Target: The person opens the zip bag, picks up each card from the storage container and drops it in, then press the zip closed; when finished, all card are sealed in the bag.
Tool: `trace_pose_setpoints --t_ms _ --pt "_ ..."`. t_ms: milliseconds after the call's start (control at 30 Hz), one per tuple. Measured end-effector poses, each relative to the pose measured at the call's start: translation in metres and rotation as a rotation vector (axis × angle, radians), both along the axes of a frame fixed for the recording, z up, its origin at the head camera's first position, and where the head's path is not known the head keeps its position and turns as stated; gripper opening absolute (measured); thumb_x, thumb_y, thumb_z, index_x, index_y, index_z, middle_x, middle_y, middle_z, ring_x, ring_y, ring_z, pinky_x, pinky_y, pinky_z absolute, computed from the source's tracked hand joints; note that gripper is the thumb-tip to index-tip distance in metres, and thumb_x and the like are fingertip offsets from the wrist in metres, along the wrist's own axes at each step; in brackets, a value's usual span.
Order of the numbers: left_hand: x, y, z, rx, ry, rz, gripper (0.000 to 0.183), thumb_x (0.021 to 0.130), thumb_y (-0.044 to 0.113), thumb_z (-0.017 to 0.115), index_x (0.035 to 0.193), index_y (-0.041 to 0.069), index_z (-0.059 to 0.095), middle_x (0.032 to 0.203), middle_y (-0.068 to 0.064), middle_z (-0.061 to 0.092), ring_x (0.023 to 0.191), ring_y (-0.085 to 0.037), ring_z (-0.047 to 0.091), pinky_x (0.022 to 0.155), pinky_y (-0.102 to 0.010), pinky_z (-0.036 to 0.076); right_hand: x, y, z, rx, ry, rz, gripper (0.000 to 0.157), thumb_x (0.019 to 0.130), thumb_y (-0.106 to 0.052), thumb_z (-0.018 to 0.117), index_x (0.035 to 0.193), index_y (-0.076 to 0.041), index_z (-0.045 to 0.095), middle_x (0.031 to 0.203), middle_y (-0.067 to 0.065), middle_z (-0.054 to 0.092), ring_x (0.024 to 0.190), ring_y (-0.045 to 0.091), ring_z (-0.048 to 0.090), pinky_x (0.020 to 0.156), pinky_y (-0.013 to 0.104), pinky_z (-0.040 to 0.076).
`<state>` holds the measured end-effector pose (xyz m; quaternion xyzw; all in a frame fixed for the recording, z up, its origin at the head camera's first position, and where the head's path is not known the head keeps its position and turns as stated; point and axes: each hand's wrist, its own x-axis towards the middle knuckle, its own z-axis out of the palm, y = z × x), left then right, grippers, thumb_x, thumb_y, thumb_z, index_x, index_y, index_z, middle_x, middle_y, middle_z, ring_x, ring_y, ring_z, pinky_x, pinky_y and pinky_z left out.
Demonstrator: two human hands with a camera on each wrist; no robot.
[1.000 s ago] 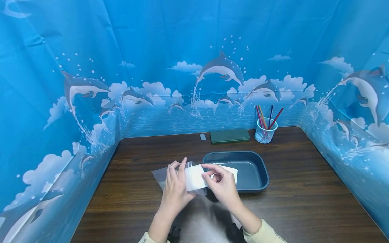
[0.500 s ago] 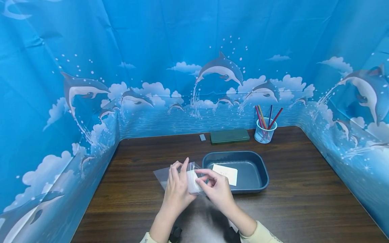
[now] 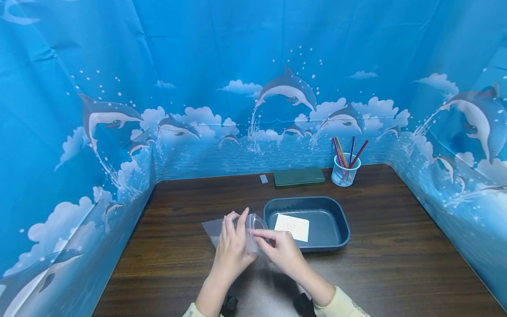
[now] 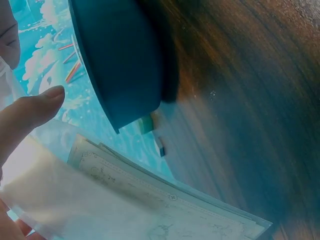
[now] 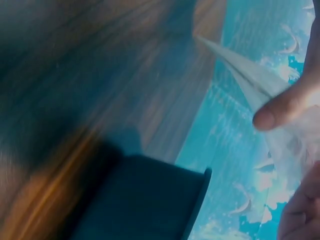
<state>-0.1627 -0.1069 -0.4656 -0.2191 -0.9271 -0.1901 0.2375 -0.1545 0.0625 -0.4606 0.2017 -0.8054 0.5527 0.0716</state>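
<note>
My left hand point(image 3: 231, 248) holds a clear zip bag point(image 3: 211, 226) over the table, thumb on its near side. In the left wrist view, several cream paper cards point(image 4: 165, 200) with printed line designs show inside the bag. At the bag's mouth, beside the zip strip, my right hand point(image 3: 283, 251) pinches with index finger and thumb; the exact contact is too small to see. A blue-grey tray point(image 3: 342, 237) stands just right of the hands. White cards point(image 3: 299, 228) lie in its left part, the top one bearing a small drawing.
Behind the tray are a green case point(image 3: 299, 177), a small grey block point(image 3: 263, 179) and a light-blue mesh cup point(image 3: 345, 176) holding several coloured pencils. Blue dolphin-print curtains point(image 3: 222, 110) enclose the brown wooden table point(image 3: 396, 264) at back and sides.
My right hand first holds a white card at the bag's mouth. The card has slid left into the bag, and the hand has followed slightly. The cards in the tray have come into view.
</note>
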Motion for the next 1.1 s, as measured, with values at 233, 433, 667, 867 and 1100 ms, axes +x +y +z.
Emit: trace_pose_setpoints --t_ms 233,433,667,867,1100 --pt "-0.003 -0.007 0.001 0.007 -0.031 0.008 0.120 0.046 0.031 0.098 0.145 0.008 0.036 0.128 -0.019 0.039 0.120 -0.032 0.038 0.103 -0.049 0.038 -0.016 0.029 0.003 0.020 -0.081 -0.122 0.015 0.090 -0.020 0.070 0.103 -0.023 0.075 0.082 -0.009 0.069 0.043 0.016 0.053 0.038 0.027 0.043" --pt "-0.005 -0.016 0.002 -0.008 -0.025 0.025 0.120 0.044 0.024 0.099 0.145 0.006 0.036 0.129 -0.021 0.039 0.124 -0.034 0.037 0.106 -0.049 0.033 -0.041 0.071 -0.013 0.261 -0.130 -0.310 0.019 0.083 -0.020 0.076 0.101 -0.018 0.074 0.083 -0.007 0.067 0.051 0.012 0.050 0.047 0.027 0.042" --pt "-0.005 -0.018 0.000 -0.007 -0.028 0.029 0.120 0.042 0.022 0.099 0.144 0.006 0.037 0.129 -0.021 0.040 0.124 -0.035 0.037 0.107 -0.049 0.032 -0.054 0.103 -0.034 0.566 -0.325 -0.302 0.044 0.080 -0.029 0.079 0.116 -0.009 0.067 0.105 0.011 0.062 0.091 0.027 0.058 0.068 0.044 0.049" --pt "-0.004 -0.019 -0.001 -0.001 -0.018 0.028 0.119 0.042 0.022 0.099 0.143 0.006 0.039 0.128 -0.021 0.041 0.123 -0.034 0.037 0.105 -0.050 0.034 -0.058 0.107 -0.043 0.667 -0.382 -0.313 0.061 0.072 -0.033 0.085 0.123 -0.008 0.063 0.115 0.021 0.053 0.097 0.034 0.056 0.066 0.048 0.050" --pt "-0.004 -0.019 -0.002 0.000 -0.015 0.025 0.118 0.042 0.021 0.099 0.143 0.005 0.040 0.127 -0.020 0.040 0.123 -0.033 0.037 0.105 -0.049 0.035 -0.064 0.106 -0.050 0.695 -0.388 -0.321 0.070 0.068 -0.033 0.088 0.127 -0.010 0.059 0.114 0.025 0.050 0.090 0.034 0.057 0.062 0.045 0.050"
